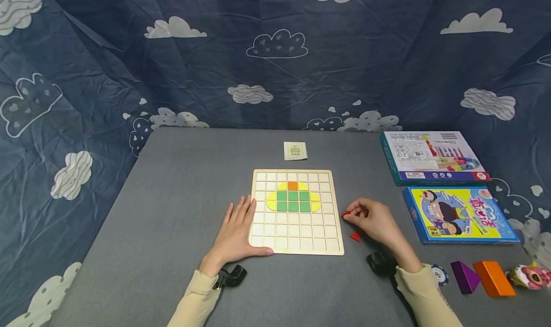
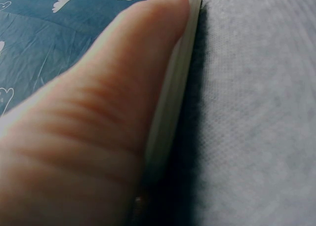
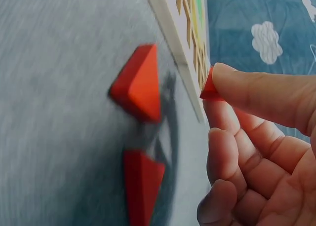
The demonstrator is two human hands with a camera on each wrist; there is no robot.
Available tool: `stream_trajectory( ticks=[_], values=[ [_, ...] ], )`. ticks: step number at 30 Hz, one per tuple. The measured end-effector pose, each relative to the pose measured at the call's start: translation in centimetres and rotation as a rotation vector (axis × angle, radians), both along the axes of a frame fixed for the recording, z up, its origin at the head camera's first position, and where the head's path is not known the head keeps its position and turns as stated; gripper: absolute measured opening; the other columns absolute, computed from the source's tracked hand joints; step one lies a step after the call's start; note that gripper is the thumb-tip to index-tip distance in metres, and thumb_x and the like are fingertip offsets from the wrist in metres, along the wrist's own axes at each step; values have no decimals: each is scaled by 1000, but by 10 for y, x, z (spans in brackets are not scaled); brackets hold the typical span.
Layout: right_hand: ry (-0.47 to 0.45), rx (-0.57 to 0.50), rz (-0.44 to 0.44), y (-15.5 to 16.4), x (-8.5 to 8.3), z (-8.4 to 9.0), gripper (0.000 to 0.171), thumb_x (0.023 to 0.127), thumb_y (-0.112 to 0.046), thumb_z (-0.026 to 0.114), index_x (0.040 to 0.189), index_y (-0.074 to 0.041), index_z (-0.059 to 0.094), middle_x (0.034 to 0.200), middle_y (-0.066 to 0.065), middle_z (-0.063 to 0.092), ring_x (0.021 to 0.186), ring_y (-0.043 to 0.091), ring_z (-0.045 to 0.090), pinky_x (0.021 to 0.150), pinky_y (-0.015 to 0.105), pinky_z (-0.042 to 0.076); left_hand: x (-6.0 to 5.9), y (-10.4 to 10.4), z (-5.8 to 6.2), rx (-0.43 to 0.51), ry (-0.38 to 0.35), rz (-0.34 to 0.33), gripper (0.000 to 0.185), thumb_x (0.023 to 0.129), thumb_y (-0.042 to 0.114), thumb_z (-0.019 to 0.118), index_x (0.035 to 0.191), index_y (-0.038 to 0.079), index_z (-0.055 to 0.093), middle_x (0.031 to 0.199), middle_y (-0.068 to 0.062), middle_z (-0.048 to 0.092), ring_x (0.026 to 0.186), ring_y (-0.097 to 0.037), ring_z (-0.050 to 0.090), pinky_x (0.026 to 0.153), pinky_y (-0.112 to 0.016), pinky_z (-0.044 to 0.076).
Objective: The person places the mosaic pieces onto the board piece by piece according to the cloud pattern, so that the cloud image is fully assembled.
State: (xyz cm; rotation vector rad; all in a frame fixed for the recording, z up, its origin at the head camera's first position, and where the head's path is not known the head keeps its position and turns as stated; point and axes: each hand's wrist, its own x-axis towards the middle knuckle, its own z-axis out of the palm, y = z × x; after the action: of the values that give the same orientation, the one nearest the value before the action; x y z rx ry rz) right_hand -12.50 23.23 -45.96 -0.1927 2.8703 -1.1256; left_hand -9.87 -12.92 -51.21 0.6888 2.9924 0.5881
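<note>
Sleeves in a pale cream cloth are being seen at the near edge of the grey table, one on each forearm. Just beyond them, the left hand is being laid flat with its fingers straight and together, its thumb being pressed along the left and near edge of the wooden board, as is being shown close up in the left wrist view, where the thumb is lying against the board's pale rim. To the right of the board, a small red piece is being pinched between the thumb and forefinger of the right hand, whose other fingers are being kept curled; the piece is being held just beside the board's right edge, slightly above the table. Two more red triangles are being left lying on the cloth near that hand. Off to the near right, a purple wedge, an orange block and a pink toy are being kept in a row. Farther in, yellow, green and orange tiles are being shown set in the board's grid. Two boxes are being kept at the right side, and a small card is lying beyond the board, before the cloud-patterned backdrop.
</note>
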Motion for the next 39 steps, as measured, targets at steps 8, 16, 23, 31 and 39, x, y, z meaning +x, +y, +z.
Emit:
stream_trajectory(
  ticks=[8, 16, 23, 31, 39],
  values=[
    [13, -13, 53, -23, -4, 1, 16, 76, -9, 81, 82, -6, 66, 68, -1, 56, 55, 15, 43, 45, 24, 29, 0, 0, 0, 3, 5, -3, 129, 64, 85, 55, 152, 3, 8, 157, -13, 5, 143, -24, -2, 113, -42, -5],
    [23, -17, 90, -53, -12, 7, 14, 75, -13, 82, 79, -11, 69, 62, -4, 55, 52, 13, 41, 45, 25, 29, 0, 1, 1, 0, -7, -3, 128, 65, 83, 57, 152, 3, 7, 157, -13, 3, 143, -24, -4, 113, -41, -6],
    [17, -23, 138, -75, -17, 9, 10, 77, -17, 81, 79, -14, 72, 67, -8, 62, 51, 12, 46, 47, 27, 34, 0, 0, 2, -12, -7, -1, 128, 65, 83, 57, 152, 3, 7, 157, -14, 4, 143, -24, -3, 113, -42, -6],
    [35, -14, 192, -97, -19, 10, 5, 78, -16, 79, 81, -15, 75, 68, -11, 62, 51, 9, 46, 48, 27, 36, -1, 0, 2, -20, 4, 4, 128, 64, 84, 56, 152, 3, 9, 157, -14, 5, 143, -25, -2, 113, -42, -5],
    [17, -22, 227, -114, -17, 10, 2, 80, -14, 77, 81, -14, 75, 68, -13, 62, 50, 9, 46, 48, 27, 36, 0, 0, 1, -21, 7, 3, 128, 65, 85, 54, 152, 3, 9, 157, -13, 6, 143, -24, -2, 114, -43, -4]
  ],
)
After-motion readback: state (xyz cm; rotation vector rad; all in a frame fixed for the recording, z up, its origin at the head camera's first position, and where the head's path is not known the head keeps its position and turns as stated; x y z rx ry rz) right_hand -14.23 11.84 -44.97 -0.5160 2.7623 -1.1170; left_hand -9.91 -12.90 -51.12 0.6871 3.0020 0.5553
